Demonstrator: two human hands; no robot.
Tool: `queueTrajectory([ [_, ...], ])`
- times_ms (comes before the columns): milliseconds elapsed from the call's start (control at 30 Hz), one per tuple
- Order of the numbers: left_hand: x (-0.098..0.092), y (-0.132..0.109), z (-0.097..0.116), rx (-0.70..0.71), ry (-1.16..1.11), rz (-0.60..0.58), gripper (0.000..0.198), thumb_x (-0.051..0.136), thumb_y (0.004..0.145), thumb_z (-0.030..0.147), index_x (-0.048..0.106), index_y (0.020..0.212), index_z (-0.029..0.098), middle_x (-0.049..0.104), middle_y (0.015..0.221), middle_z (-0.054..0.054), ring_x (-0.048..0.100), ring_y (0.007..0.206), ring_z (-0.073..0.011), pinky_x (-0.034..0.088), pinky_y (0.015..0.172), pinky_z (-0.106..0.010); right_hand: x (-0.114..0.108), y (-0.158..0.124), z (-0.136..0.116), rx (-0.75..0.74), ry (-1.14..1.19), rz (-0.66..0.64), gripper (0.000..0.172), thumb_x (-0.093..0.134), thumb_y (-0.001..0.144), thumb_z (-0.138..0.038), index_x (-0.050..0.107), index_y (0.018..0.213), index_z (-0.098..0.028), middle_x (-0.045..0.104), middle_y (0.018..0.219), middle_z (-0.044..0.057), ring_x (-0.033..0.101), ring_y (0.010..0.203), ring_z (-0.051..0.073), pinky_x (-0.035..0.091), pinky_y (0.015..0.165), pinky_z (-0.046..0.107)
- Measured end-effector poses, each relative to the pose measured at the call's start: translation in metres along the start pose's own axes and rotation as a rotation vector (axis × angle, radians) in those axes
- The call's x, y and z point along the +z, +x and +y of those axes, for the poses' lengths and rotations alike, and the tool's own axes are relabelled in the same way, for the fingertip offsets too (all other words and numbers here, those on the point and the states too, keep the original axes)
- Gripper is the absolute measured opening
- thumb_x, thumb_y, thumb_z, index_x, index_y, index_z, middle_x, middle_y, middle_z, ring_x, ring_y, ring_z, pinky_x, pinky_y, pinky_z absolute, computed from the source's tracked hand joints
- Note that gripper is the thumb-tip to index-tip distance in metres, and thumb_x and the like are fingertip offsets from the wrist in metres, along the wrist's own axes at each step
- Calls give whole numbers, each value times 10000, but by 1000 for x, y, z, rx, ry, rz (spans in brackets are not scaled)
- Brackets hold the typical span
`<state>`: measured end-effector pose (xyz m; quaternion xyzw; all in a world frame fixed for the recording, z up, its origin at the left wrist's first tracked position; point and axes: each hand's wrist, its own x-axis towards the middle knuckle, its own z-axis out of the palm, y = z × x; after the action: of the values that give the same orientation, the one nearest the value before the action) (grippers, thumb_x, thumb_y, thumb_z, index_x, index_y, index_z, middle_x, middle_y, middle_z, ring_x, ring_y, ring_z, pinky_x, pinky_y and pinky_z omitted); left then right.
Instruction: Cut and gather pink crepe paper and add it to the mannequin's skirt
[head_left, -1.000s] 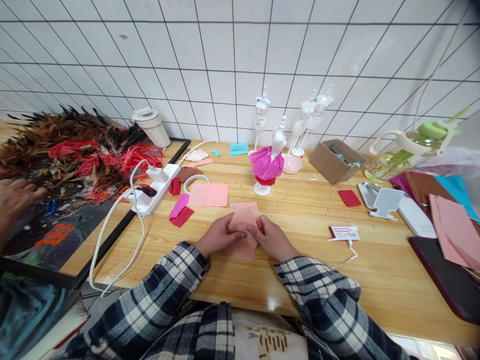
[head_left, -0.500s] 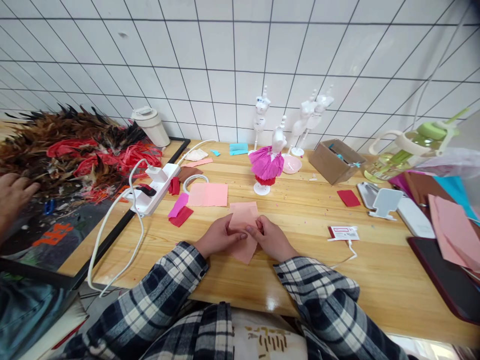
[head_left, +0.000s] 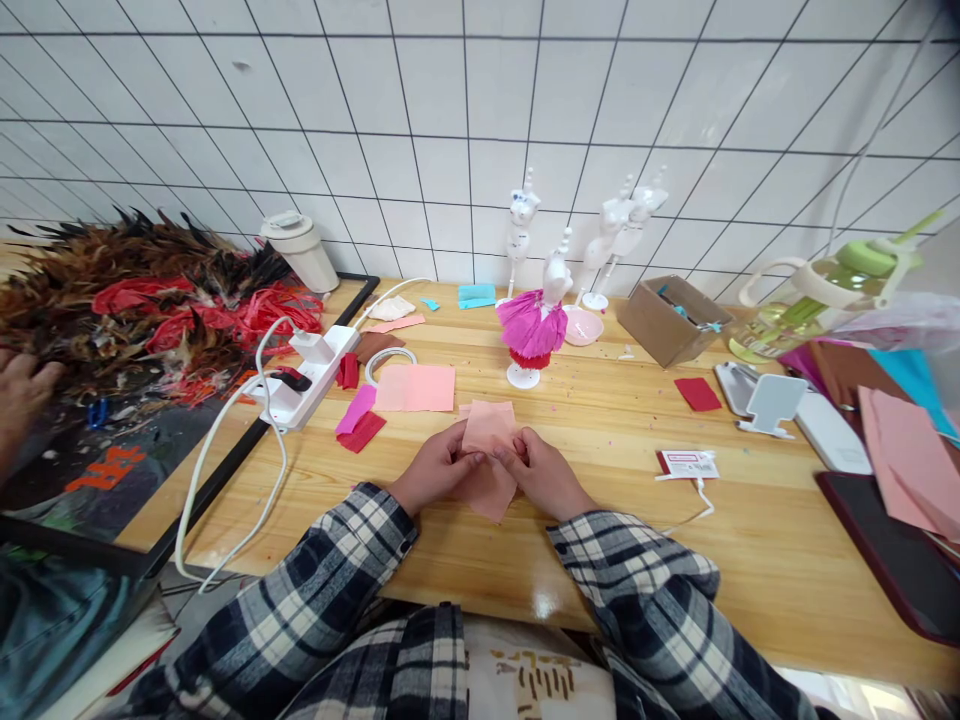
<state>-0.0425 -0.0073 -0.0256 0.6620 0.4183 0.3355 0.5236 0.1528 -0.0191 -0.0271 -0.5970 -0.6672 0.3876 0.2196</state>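
Between my two hands is a piece of peach crepe paper (head_left: 489, 425), gathered across its middle, its upper part standing up and its lower part hanging toward me. My left hand (head_left: 441, 468) pinches its left side, thumb on top. On the right side, my right hand (head_left: 549, 474) grips it with thumb and fingers closed. Some fingertips are hidden behind the paper. Beyond my hands lie flat pink sheets (head_left: 417, 388) and a small dress form (head_left: 534, 322) wearing a magenta paper skirt over red.
At left, a white power strip (head_left: 309, 385) trails a looped cable beside dark feathers (head_left: 120, 300), near another person's hand (head_left: 26, 390). A cardboard box (head_left: 667, 322), a phone stand (head_left: 772, 405) and a bottle (head_left: 832, 300) stand at right. A white tag (head_left: 688, 465) lies nearer.
The peach paper has become more bunched at its middle between my fingers. My hands have stayed in nearly the same place. The other person's hand at left has shifted slightly left.
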Motion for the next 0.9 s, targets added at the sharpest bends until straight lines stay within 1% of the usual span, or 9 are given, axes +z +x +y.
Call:
queueTrajectory([
  [200,0,0,-3,-14,40,14,431,632,828,396,589,1164,130,699,1022,-86,635,946,-234,507,801,-326,-1,0,-2,8,7,-10,422,478,835,-621,350,730,-233,446,616,-58,408,575,134,273,545,249],
  [367,1,-1,-1,-36,-1,4,450,640,822,406,580,1169,125,695,988,-90,637,872,-218,507,730,-299,-1,0,1,16,0,-10,402,508,826,-588,351,726,-232,439,614,-61,399,573,131,274,546,249],
  [500,1,-2,1,-62,-80,-15,456,624,836,420,561,1188,138,686,971,-79,631,819,-193,495,675,-266,-1,1,1,16,-5,3,407,503,828,-593,348,724,-232,440,609,-62,398,571,130,273,546,248],
  [600,2,-2,1,-81,-117,-37,485,618,832,432,535,1212,143,667,879,-46,605,723,-163,471,612,-243,-1,1,1,12,-22,-2,397,506,829,-587,352,736,-234,446,608,-62,405,571,132,271,546,248],
  [700,2,-2,1,-84,-53,-20,459,626,819,431,548,1158,131,628,788,-18,570,666,-145,446,580,-232,-1,0,0,6,-24,-11,394,500,832,-592,356,747,-235,454,613,-60,415,572,134,272,545,248],
  [800,2,-2,1,-77,44,19,400,627,812,423,569,1084,135,610,765,-8,554,661,-143,441,581,-234,-1,0,0,10,-18,-19,404,489,831,-607,357,744,-235,456,614,-58,418,569,135,267,538,249],
  [900,3,-2,3,-67,70,20,392,619,815,411,563,1097,144,609,753,1,554,653,-144,444,580,-238,0,0,-1,9,-14,-15,400,498,825,-600,362,737,-234,458,615,-57,417,568,134,260,533,248],
])
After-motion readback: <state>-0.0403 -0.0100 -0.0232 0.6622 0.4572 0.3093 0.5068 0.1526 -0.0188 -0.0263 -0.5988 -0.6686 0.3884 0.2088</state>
